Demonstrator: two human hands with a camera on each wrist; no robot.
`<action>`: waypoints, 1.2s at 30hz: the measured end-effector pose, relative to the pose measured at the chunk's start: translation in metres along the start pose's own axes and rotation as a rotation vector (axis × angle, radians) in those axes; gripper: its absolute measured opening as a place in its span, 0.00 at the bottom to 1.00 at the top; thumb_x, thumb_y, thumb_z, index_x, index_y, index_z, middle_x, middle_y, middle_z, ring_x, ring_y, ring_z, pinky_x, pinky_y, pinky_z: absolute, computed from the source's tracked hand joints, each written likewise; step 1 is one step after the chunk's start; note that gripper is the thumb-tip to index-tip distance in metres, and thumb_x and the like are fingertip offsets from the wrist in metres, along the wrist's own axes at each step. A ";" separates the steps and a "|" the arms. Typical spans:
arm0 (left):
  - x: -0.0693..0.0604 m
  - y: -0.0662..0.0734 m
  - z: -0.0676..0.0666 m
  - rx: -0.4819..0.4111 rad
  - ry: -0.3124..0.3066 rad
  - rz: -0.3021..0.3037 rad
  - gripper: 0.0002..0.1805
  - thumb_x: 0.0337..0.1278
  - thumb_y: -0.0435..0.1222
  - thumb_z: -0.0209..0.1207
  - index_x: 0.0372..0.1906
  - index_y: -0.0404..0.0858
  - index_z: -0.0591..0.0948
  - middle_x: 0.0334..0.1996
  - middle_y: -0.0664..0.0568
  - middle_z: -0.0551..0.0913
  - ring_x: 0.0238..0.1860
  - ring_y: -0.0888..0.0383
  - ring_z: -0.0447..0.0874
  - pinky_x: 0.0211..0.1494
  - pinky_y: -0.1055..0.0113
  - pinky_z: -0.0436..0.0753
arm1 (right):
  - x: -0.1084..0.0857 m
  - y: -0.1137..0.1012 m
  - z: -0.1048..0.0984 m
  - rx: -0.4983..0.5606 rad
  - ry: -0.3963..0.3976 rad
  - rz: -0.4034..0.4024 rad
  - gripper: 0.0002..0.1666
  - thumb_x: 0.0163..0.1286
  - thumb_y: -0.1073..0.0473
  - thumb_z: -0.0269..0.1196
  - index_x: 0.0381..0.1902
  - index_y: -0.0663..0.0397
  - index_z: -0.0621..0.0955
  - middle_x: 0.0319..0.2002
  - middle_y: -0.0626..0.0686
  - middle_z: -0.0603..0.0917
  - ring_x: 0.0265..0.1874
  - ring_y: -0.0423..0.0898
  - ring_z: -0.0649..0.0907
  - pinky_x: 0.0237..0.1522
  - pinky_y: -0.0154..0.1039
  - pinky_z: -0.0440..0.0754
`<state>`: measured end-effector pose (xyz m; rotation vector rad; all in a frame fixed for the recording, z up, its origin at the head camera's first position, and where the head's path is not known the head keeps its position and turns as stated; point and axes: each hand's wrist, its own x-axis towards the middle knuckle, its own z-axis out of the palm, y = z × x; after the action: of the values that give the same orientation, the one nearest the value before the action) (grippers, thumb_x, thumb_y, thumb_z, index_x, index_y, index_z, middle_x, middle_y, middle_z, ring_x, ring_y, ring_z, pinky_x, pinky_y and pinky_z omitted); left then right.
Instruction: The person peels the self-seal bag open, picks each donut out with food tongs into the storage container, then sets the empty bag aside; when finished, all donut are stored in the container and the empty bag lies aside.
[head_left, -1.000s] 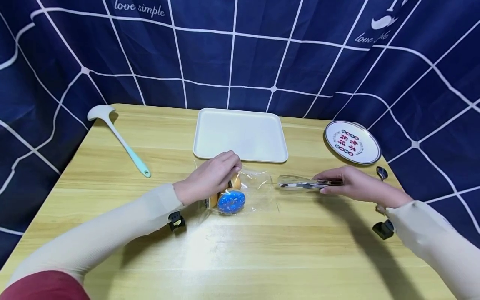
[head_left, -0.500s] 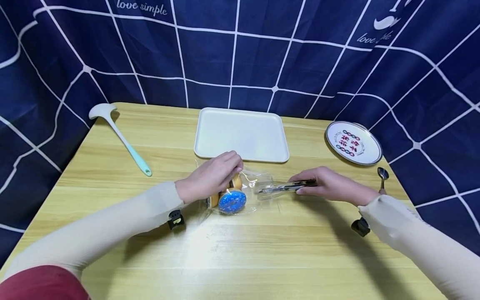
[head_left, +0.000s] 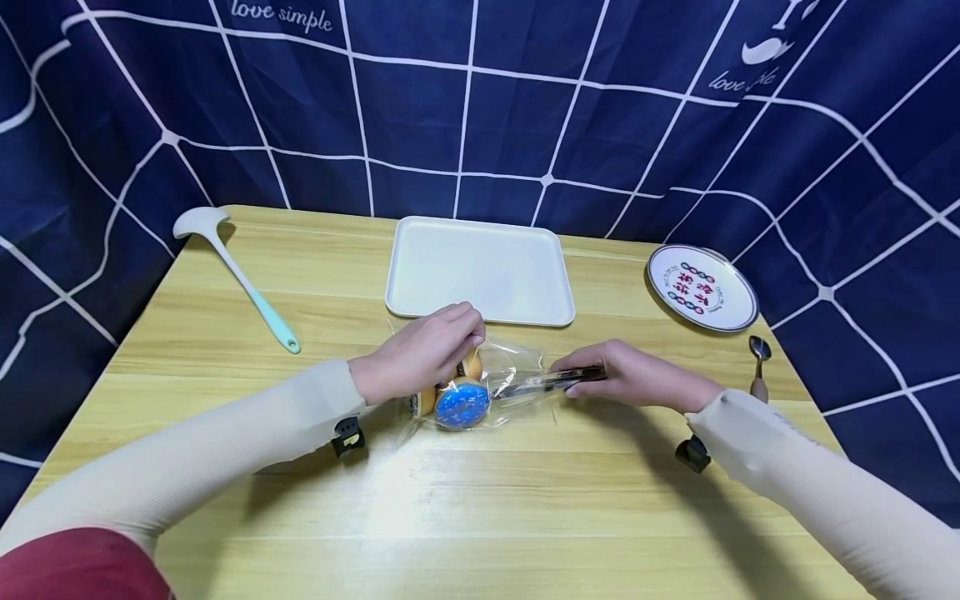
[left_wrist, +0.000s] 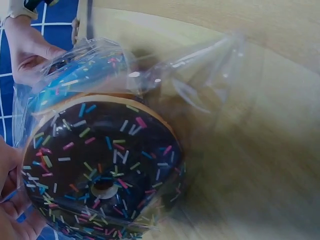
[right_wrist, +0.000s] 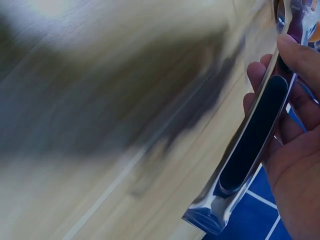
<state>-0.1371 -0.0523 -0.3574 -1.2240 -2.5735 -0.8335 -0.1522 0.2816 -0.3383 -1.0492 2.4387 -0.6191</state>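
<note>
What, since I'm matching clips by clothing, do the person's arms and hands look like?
Left sleeve and right sleeve are cream, with dark red cloth at the left upper arm. Faint marks on the right sleeve are too small to read. A black device sits at each wrist. Left hand and right hand are gloveless.

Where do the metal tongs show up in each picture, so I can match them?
Head view: right of centre, the metal tongs in the right hand, pointing toward the blue doughnut.
Left wrist view: upper left; only a small dark part seems to show beside that hand, behind the clear bag.
Right wrist view: right side, slanting from the top edge to below the middle.
Shared landmark: the right hand.
</note>
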 end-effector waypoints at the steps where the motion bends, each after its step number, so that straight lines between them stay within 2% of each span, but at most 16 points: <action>1: 0.000 0.000 0.000 0.002 -0.001 -0.001 0.05 0.80 0.32 0.52 0.43 0.38 0.76 0.38 0.52 0.78 0.38 0.60 0.73 0.44 0.69 0.82 | 0.001 -0.001 0.000 0.001 -0.005 -0.004 0.22 0.72 0.58 0.70 0.62 0.54 0.85 0.57 0.52 0.90 0.58 0.49 0.88 0.62 0.46 0.86; 10: 0.000 0.000 -0.001 0.014 -0.025 -0.017 0.06 0.81 0.33 0.52 0.42 0.39 0.77 0.37 0.53 0.77 0.37 0.60 0.71 0.42 0.69 0.80 | 0.009 -0.006 0.002 0.035 -0.036 -0.011 0.22 0.71 0.57 0.71 0.61 0.54 0.85 0.57 0.53 0.90 0.58 0.50 0.88 0.63 0.45 0.85; 17: 0.000 0.000 -0.001 0.007 -0.019 -0.006 0.06 0.81 0.33 0.52 0.43 0.38 0.77 0.37 0.52 0.78 0.38 0.60 0.73 0.44 0.68 0.82 | 0.012 -0.009 0.005 0.051 -0.018 -0.014 0.20 0.70 0.59 0.71 0.58 0.60 0.86 0.55 0.58 0.90 0.55 0.55 0.89 0.62 0.49 0.86; 21: 0.001 -0.001 -0.001 0.006 -0.020 0.007 0.05 0.80 0.33 0.52 0.43 0.39 0.77 0.37 0.53 0.78 0.38 0.59 0.73 0.44 0.67 0.81 | 0.012 -0.009 0.006 0.060 -0.005 -0.006 0.19 0.70 0.59 0.71 0.56 0.59 0.87 0.54 0.58 0.91 0.55 0.55 0.89 0.60 0.47 0.87; 29: 0.000 -0.002 -0.002 0.003 -0.012 0.025 0.05 0.80 0.32 0.53 0.42 0.38 0.77 0.36 0.52 0.78 0.39 0.59 0.73 0.45 0.66 0.81 | 0.005 -0.005 0.006 0.095 0.007 -0.016 0.18 0.71 0.57 0.71 0.57 0.54 0.88 0.54 0.54 0.91 0.54 0.46 0.89 0.57 0.37 0.87; 36: 0.000 -0.002 -0.003 -0.016 -0.011 0.028 0.05 0.80 0.33 0.52 0.43 0.38 0.77 0.36 0.53 0.78 0.39 0.59 0.73 0.46 0.66 0.81 | -0.007 0.000 0.003 0.104 0.002 0.016 0.19 0.71 0.55 0.70 0.57 0.54 0.88 0.54 0.52 0.91 0.54 0.39 0.87 0.56 0.35 0.86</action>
<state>-0.1390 -0.0551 -0.3559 -1.2705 -2.5569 -0.8455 -0.1465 0.2860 -0.3393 -0.9872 2.3868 -0.7335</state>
